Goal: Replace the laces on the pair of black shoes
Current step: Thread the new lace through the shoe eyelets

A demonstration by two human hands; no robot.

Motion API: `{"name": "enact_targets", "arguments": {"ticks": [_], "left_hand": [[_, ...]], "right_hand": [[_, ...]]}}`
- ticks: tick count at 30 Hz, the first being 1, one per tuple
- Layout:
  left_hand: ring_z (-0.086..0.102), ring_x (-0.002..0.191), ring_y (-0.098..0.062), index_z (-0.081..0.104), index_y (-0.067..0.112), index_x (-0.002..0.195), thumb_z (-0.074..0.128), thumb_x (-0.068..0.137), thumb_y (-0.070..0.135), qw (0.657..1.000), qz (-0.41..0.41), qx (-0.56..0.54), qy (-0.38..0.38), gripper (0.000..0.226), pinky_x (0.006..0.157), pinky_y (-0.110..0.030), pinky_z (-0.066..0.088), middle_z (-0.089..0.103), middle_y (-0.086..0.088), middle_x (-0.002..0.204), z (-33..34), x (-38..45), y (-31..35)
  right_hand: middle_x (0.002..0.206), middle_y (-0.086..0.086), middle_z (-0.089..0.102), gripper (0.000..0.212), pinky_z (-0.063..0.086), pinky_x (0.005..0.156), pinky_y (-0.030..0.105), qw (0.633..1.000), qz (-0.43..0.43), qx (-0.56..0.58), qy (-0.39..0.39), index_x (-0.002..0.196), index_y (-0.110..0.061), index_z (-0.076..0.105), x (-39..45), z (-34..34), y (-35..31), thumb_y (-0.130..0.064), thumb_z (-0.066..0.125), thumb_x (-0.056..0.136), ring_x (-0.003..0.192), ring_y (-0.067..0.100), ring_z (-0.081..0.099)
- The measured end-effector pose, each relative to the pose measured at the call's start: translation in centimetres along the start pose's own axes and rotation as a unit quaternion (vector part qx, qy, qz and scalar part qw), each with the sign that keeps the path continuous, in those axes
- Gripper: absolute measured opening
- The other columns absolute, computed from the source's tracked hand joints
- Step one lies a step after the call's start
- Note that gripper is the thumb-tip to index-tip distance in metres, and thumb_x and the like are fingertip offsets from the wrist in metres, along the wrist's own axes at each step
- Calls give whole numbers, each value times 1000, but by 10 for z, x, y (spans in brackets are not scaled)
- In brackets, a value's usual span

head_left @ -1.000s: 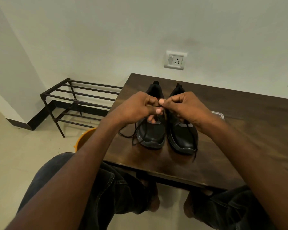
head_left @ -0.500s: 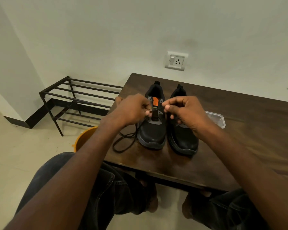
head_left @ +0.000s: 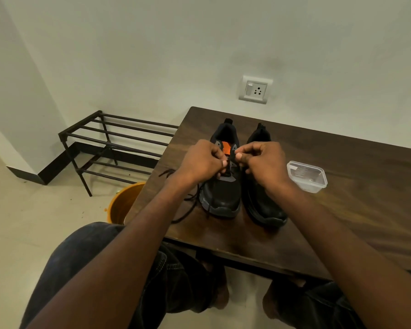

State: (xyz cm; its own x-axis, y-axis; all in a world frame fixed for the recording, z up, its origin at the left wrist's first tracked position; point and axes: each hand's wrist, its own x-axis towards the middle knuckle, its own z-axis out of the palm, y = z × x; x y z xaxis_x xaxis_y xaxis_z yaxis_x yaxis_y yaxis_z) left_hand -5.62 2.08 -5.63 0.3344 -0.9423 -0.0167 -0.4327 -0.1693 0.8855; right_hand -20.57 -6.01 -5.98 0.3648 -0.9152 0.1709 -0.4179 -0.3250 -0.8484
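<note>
Two black shoes stand side by side on the dark wooden table (head_left: pixel 342 210), toes toward me. The left shoe (head_left: pixel 223 198) shows an orange insole at its opening; the right shoe (head_left: pixel 263 205) is partly behind my right wrist. My left hand (head_left: pixel 199 162) and my right hand (head_left: pixel 261 160) meet over the left shoe's eyelets, each pinching the black lace (head_left: pixel 228 162). The lace's loose length (head_left: pixel 188 207) trails off the shoe's left side and loops on the table. The eyelets under my fingers are hidden.
A clear plastic container (head_left: pixel 306 176) sits right of the shoes. An orange bucket (head_left: pixel 124 203) stands on the floor by the table's left edge, with a dark metal rack (head_left: pixel 109 148) behind it. A wall socket (head_left: pixel 255 90) is above the table. My knees are under the near edge.
Both hands have dropped from above the shoes to the left shoe's eyelets and drawn slightly apart. The orange insole has come into view, and the loose lace has shifted left on the table.
</note>
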Motion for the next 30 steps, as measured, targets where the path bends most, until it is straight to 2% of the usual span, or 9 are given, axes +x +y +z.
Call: {"name": "enact_targets", "arguments": {"ticks": [2,4,11,16,20,23,25,27,30], "left_hand": [[71,66,-12,74,8,94,70,96,11,999,-27,-40,3,6,52,-17,51,76,-8,84,1,2,-1],[64,57,-6,75,8,95,71,96,13,997,-54,-63,10,7,45,-12,43,75,-6,80,4,6,-5],[62,62,-7,76,4,97,71,95,9,990,-75,-118,16,7,48,-11,44,75,-10,85,7,13,-12],[70,73,-12,76,12,98,69,95,4,997,-48,-60,13,11,72,-24,61,75,-9,86,0,20,-19],[73,70,-12,74,8,103,67,97,6,993,-87,-82,-3,10,47,-14,47,76,-10,91,-2,17,-14],[66,63,-9,75,8,98,66,96,4,988,-124,-89,1,11,50,-17,49,76,-15,95,-1,19,-15],[62,63,-5,78,9,93,67,94,2,991,-113,-61,31,12,48,-14,46,77,-11,94,1,21,-18],[69,72,-6,79,11,90,70,93,6,994,-75,-14,74,11,52,-10,49,77,-4,91,4,22,-23],[73,80,-8,80,13,91,72,94,12,992,-24,47,115,9,63,-13,55,76,0,87,9,23,-30]], "right_hand": [[85,-5,77,13,53,66,17,1000,-5,-8,-25,96,-21,81,1,6,6,-10,75,93,76,4,72],[85,-3,78,14,56,68,19,999,-8,5,-41,95,-21,81,3,9,8,-9,75,93,78,8,74],[80,6,77,11,60,63,27,996,20,78,-31,99,-14,74,8,12,8,-6,76,92,74,20,77],[81,2,78,5,60,64,30,996,32,76,-18,87,-17,77,13,11,13,-16,82,87,78,19,77],[81,6,78,6,58,62,28,994,50,91,-31,85,-14,79,12,17,15,-13,85,84,75,16,73],[85,10,78,4,59,66,30,981,91,167,-31,90,-11,77,11,23,15,-7,76,92,76,19,74],[85,4,77,7,61,70,29,992,70,101,16,90,-17,76,13,26,21,-11,74,94,80,15,74],[84,-6,72,4,59,75,29,997,16,-48,51,91,-23,74,14,28,26,-24,77,93,82,8,70],[80,-7,68,23,57,72,33,986,10,-156,52,88,-24,71,14,32,32,-45,81,87,80,10,67]]}}
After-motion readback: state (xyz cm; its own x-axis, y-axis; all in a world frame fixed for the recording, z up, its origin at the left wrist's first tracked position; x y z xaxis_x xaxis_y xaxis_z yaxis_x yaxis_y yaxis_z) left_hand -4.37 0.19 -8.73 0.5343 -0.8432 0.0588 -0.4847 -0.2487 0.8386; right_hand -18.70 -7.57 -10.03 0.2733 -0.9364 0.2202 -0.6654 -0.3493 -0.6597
